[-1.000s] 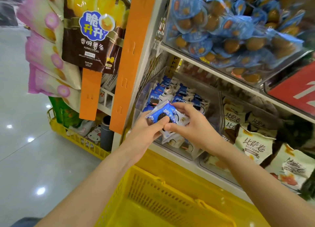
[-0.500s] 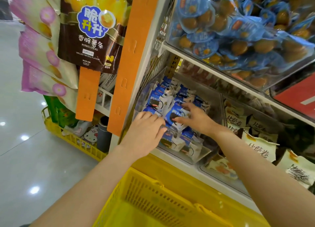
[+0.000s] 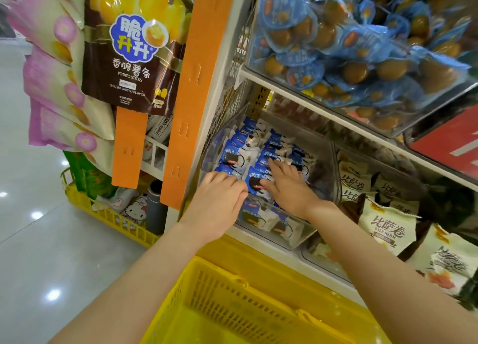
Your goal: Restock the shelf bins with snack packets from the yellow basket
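Seen from the head camera, both hands reach into the clear bin [image 3: 322, 160] on the lower shelf [image 3: 336, 281]. The left hand [image 3: 219, 201] lies flat, fingers together, on the blue-and-white snack packets [image 3: 232, 155] at the bin's front left corner. The right hand [image 3: 287, 186], fingers spread, presses on packets nearer the middle. Neither grips anything. The yellow basket [image 3: 219, 305] sits below the shelf's front edge, between the forearms. Cream packets [image 3: 388, 230] fill the bin just to the right.

The clear bin [image 3: 318, 147] is open on top, but the shelf [image 3: 336, 116] above hangs low, and blue packets [image 3: 238, 152] crowd it.
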Available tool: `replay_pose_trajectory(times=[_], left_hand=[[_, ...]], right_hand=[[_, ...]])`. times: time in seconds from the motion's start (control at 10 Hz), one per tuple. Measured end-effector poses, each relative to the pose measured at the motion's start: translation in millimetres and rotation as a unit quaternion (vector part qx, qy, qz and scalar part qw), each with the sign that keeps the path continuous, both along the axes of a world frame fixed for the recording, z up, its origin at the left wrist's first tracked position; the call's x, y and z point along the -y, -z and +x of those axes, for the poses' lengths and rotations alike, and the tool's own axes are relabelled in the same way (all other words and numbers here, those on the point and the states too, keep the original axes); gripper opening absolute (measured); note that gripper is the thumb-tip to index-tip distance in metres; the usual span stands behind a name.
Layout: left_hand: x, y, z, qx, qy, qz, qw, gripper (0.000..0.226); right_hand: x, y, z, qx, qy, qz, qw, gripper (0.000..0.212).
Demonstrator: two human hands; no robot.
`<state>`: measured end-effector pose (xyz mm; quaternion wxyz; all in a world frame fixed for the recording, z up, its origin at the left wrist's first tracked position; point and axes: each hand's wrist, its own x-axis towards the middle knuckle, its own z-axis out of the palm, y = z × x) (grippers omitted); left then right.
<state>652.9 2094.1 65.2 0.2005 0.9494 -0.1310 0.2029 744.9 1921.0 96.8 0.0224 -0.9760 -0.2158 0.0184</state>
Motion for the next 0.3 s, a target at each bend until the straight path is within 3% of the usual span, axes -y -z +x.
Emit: replay_pose_trajectory(times=[0.1, 0.3], left_hand=[[-2, -4, -1, -0.028, 0.008, 0.009, 1.0, 0.027], [-3, -33, -31, -0.059, -0.004, -0.103, 0.993, 0.031]], right_hand=[[4, -8, -13, 0.018, 0.016, 0.064, 0.998, 0.059], [21, -44, -62, 0.074, 0.013, 0.183, 0.98, 0.048]])
